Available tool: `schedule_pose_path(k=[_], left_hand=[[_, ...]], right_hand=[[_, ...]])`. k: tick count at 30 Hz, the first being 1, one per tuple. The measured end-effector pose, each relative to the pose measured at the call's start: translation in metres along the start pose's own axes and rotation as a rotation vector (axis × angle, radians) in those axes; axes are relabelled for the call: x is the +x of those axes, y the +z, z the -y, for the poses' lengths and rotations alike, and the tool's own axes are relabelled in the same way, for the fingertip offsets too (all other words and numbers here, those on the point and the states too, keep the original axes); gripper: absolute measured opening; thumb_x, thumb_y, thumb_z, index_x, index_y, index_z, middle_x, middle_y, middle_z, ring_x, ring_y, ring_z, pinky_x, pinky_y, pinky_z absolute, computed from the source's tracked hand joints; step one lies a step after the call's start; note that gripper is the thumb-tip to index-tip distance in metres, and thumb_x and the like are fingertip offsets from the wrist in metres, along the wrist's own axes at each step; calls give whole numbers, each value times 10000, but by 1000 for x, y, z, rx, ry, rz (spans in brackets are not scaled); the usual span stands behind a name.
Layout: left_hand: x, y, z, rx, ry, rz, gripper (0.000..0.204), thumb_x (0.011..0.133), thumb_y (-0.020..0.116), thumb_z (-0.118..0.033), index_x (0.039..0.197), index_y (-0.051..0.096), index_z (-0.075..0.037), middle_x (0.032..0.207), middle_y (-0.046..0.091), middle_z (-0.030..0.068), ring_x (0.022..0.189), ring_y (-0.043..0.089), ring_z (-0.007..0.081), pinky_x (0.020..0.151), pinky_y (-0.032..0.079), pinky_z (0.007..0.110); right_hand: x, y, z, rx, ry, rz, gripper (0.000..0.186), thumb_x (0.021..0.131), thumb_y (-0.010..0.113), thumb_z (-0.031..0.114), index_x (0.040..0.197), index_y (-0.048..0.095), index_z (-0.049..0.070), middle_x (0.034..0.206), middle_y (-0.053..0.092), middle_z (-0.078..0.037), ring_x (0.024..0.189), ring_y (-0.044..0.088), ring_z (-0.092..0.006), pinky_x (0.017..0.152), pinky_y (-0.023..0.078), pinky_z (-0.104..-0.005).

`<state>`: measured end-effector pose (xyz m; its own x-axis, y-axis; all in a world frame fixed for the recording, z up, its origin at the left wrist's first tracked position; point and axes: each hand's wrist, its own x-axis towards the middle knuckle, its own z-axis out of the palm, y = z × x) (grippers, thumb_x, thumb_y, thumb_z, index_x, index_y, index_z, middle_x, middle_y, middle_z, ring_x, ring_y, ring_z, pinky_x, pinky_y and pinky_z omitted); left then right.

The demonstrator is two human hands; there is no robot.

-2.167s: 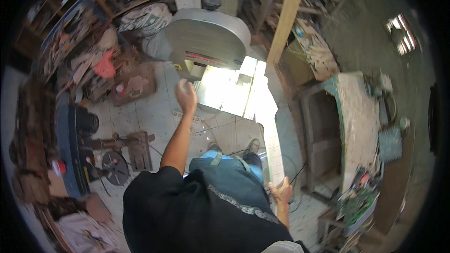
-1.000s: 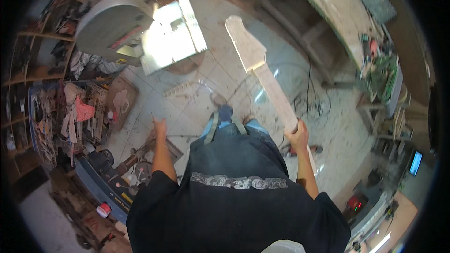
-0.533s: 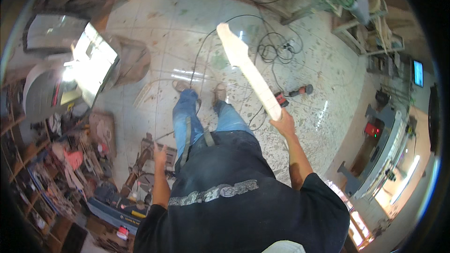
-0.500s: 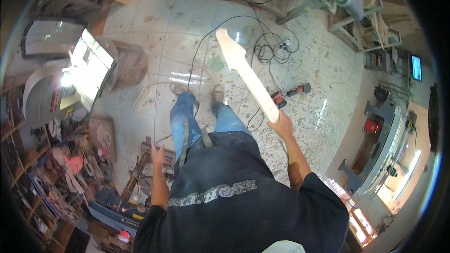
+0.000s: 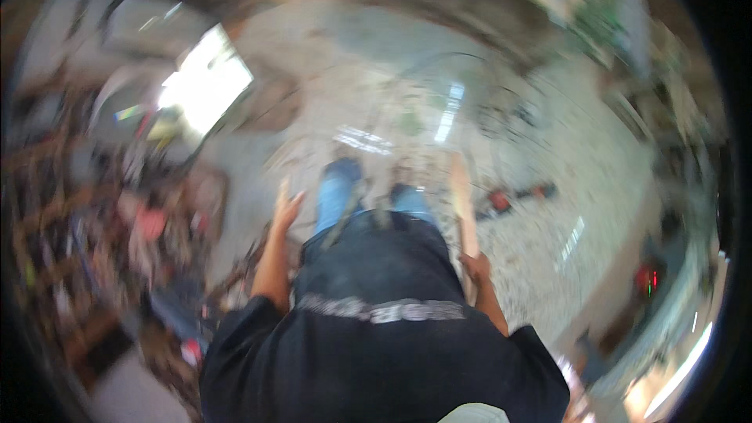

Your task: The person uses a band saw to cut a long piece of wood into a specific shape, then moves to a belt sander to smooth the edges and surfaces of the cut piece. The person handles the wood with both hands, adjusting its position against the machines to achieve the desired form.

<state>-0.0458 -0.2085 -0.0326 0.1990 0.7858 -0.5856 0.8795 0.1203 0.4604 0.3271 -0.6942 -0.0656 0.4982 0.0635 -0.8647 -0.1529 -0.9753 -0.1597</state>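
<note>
View from your head, looking straight down your dark shirt (image 5: 376,345) and blue jeans (image 5: 337,196) to the pale speckled floor (image 5: 548,164); the whole frame is smeared by motion, so fine detail is lost. Your right hand (image 5: 475,266) is clamped around the near end of a long, narrow wooden board (image 5: 462,200), which runs from that hand forward beside your right leg, off the floor and held at your side. Judged from its straight line, the board is stiff and will not sag; held by one end alone it is likely to feel tip-heavy and to swing wide when you turn, and its sawn edges may be rough rather than slippery. A firmer hold would be nearer its middle, or with both hands set apart along its length. Your left hand (image 5: 286,207) is empty, fingers loosely spread, touching nothing, out beside your left hip and well apart from the board. On the floor just beyond the board lies a red and dark power tool (image 5: 517,196) with a looped cable (image 5: 501,117) near it. To your left stand cluttered shelves (image 5: 86,227) and a bright sunlit panel (image 5: 205,86), too blurred to identify
</note>
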Motion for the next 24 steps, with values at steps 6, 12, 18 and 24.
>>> schedule_pose_path(k=[6, 12, 18, 24], left_hand=[[-45, -30, -15, -23, -151, -47, 827, 931, 699, -393, 1595, 347, -48, 1495, 515, 287, 1391, 509, 400, 1151, 397, 441], [-108, -7, 53, 52, -345, -38, 848, 900, 695, -445, 1573, 390, -28, 1421, 573, 314, 1327, 571, 405, 1105, 437, 457], [-123, 29, 105, -38, -265, 93, 807, 914, 675, -386, 1525, 412, 70, 1410, 595, 288, 1305, 583, 364, 1068, 459, 408], [-68, 42, 96, -124, -242, 182, 777, 943, 677, -291, 1567, 357, 45, 1451, 566, 264, 1265, 601, 307, 1036, 476, 385]], right_hand=[[61, 10, -34, -84, 3, -20, 702, 644, 761, 458, 1115, 738, -62, 967, 748, -239, 909, 727, -373, 841, 548, -436], [109, -17, -12, -105, -28, 97, 705, 671, 764, 539, 1037, 760, -64, 930, 758, -228, 899, 733, -358, 805, 545, -447], [81, -59, 81, 18, -236, 34, 515, 682, 827, 407, 987, 779, -4, 899, 756, -207, 854, 730, -305, 769, 540, -424], [44, -73, 114, -190, -212, -69, 654, 605, 809, 493, 1139, 766, 118, 1101, 756, -198, 1010, 731, -370, 870, 568, -458]])
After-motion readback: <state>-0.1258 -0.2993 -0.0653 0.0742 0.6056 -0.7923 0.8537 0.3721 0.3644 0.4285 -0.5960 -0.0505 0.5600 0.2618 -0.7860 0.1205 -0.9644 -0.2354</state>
